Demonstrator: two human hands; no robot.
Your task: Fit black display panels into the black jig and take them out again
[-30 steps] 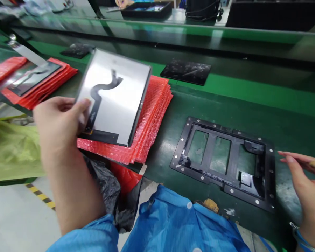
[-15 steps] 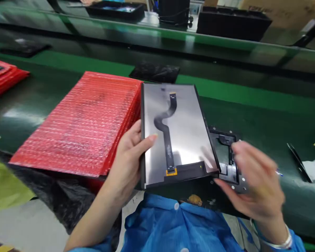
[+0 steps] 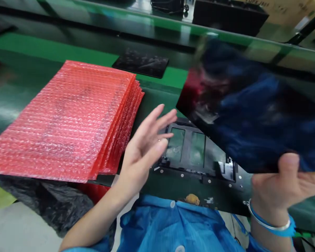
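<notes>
My right hand (image 3: 286, 182) grips the lower edge of a display panel (image 3: 254, 112), thumb on its glossy dark front, which faces me and mirrors blue cloth. The panel is tilted and blurred by motion; its back is hidden. To its left, my left hand (image 3: 147, 147) is in the air with fingers apart and nothing in it. Below both lies a black frame (image 3: 186, 147) with rectangular openings, flat on the green bench, partly covered by the panel and by my left fingers. Left of that hand is a stack of red bubble-wrap bags (image 3: 63, 119).
A black flat panel (image 3: 141, 63) lies behind the stack. A black plastic bag (image 3: 49, 203) hangs below the bench's front edge at left. A small yellowish lump (image 3: 192, 199) sits by the edge near my body. A black box (image 3: 229, 17) stands on the raised shelf behind.
The display panel has passed from my left hand to my right, moved right, and flipped so its dark front shows. My left hand has let go, and more of the black frame is visible.
</notes>
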